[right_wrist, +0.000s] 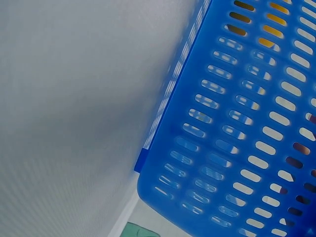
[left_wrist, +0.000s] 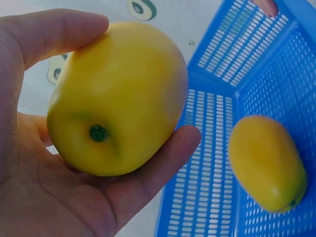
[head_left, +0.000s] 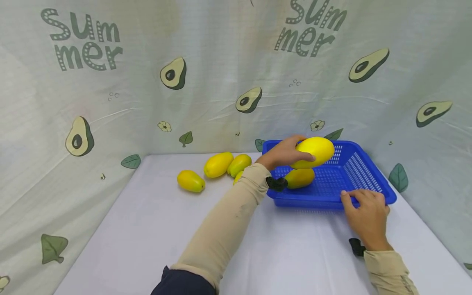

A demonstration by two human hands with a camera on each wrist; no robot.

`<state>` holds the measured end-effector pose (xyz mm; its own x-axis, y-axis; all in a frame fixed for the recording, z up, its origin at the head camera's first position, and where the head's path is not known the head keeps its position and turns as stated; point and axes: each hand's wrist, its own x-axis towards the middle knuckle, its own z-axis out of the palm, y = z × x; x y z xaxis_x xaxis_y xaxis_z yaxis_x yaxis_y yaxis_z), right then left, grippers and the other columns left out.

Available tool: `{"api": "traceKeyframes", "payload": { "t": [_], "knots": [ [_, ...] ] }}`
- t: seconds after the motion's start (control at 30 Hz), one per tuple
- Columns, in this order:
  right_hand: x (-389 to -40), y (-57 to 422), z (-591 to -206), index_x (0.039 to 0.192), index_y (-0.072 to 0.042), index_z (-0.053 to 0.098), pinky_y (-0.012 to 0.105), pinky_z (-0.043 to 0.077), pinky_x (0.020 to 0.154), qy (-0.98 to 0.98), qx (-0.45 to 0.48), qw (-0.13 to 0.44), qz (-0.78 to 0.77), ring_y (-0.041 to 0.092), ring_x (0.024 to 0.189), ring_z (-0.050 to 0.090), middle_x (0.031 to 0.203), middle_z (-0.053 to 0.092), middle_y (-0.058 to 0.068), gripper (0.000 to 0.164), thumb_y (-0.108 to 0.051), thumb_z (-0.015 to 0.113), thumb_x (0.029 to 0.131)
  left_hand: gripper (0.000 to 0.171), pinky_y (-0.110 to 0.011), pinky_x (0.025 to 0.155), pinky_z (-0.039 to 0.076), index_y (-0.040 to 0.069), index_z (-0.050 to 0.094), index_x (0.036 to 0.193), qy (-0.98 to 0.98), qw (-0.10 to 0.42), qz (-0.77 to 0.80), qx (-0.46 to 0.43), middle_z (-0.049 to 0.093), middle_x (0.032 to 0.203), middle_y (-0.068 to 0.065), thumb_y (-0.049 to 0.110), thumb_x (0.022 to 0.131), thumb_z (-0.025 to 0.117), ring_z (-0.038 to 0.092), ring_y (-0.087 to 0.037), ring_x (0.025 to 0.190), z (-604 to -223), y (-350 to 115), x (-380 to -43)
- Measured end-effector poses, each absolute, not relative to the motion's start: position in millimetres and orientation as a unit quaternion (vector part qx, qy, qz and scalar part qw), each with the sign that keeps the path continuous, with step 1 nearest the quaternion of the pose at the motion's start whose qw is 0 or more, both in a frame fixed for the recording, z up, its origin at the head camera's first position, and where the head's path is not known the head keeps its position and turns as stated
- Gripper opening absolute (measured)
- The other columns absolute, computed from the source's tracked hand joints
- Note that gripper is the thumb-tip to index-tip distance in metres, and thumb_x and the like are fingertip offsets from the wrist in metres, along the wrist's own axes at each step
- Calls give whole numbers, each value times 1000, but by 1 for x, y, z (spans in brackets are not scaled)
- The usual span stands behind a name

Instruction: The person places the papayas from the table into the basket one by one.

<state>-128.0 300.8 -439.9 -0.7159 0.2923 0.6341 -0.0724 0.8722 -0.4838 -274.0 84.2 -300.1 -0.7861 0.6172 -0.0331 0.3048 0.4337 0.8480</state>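
Gripping a fruit (head_left: 318, 150), the left hand (head_left: 284, 154) is hanging over the basket (head_left: 333, 177); the right hand (head_left: 368, 215) is holding its rim (head_left: 313, 199).

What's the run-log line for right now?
Left hand: holds smooth yellow oval fruit over blue perforated plastic basket | Right hand: holds basket's near rim | Inside: yellow-green oval fruit visible

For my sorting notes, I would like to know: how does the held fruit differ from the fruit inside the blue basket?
The held fruit is raised in the left grip; the basket fruit lies inside the blue basket.
In the head view, the held fruit looks bright yellow, the basket fruit duller.
In the left wrist view, the held fruit faces the camera end-on; the basket fruit shows mostly its side.
Both are yellowish and rounded.
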Motion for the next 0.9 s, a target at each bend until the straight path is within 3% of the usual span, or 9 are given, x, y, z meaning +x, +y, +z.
{"api": "traceKeyframes", "payload": {
  "t": [0.57,0.9],
  "knots": [
    [-129,301,-439,95,7,71,73,28,82,-898,-65,364,238,47,111,46,105,66,30,31,-24,65,94,75,-29,89,48,27,39,153,856,138,399,299,53,137,9,43,89,73,54,-12,104,-301,109,-261],
    [-130,299,-438,96,7,71,73,27,85,-901,-68,357,238,47,112,46,106,66,30,33,-25,64,95,77,-24,86,47,24,36,155,863,125,362,329,53,138,10,43,90,72,54,-7,105,-291,125,-259]
  ]
}}
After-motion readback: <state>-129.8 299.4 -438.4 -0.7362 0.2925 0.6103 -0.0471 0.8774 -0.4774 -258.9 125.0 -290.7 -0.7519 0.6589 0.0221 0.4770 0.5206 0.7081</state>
